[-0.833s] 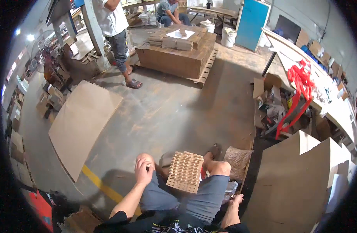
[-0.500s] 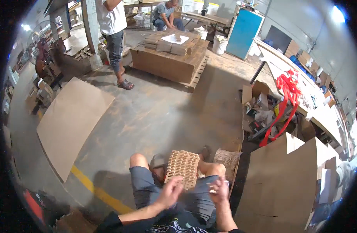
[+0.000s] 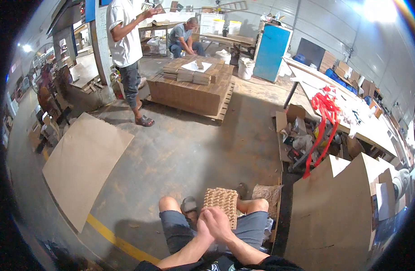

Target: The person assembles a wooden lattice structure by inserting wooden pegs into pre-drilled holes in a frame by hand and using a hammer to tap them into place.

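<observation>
My left hand (image 3: 203,228) and my right hand (image 3: 220,223) are pressed together above my lap, fingers closed over each other. Whatever may lie between them is hidden. Just beyond, between my knees, stands a tan slatted block (image 3: 222,197) with a zigzag pattern of small wood-like pieces. The hands cover its lower left part, and I cannot tell whether they touch it.
A large cardboard sheet (image 3: 88,169) lies on the floor at left. Cardboard panels (image 3: 331,210) stand close on my right, near a clear plastic-wrapped bundle (image 3: 265,198). Ahead, a pallet stack (image 3: 185,94) has one person standing beside it and another seated behind.
My hands were apart, the right one pinching a small whitish thing; now they have come together over my lap. The standing person's arms come lower into view as my view tilts up.
</observation>
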### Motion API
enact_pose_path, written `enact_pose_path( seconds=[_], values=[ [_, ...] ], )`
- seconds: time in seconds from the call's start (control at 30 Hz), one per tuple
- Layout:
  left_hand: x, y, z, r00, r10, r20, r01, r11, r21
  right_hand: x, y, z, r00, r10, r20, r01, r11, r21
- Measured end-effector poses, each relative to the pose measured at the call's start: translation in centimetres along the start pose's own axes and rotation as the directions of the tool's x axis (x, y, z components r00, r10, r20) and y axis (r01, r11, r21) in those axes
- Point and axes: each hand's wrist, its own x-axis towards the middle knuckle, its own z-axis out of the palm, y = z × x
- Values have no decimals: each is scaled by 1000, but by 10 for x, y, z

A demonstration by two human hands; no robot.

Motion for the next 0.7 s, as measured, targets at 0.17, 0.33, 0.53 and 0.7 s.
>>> enact_pose_path(
  seconds=[0.17,0.33,0.53,0.7],
  values=[
    [10,3,-13,1000,22,-22,-23,1000,-11,5,-3,-4,999,-49,-5,49,996,-72],
    [13,4,-18,996,43,-78,-38,998,57,2,-4,-9,997,-77,-25,74,989,-129],
    [14,6,-22,993,48,-107,-35,993,114,-2,-10,-12,979,-161,-126,151,985,-84],
    [0,-3,4,996,47,-72,-31,977,210,-8,-3,-9,941,-255,-222,241,967,-87]
  ],
)
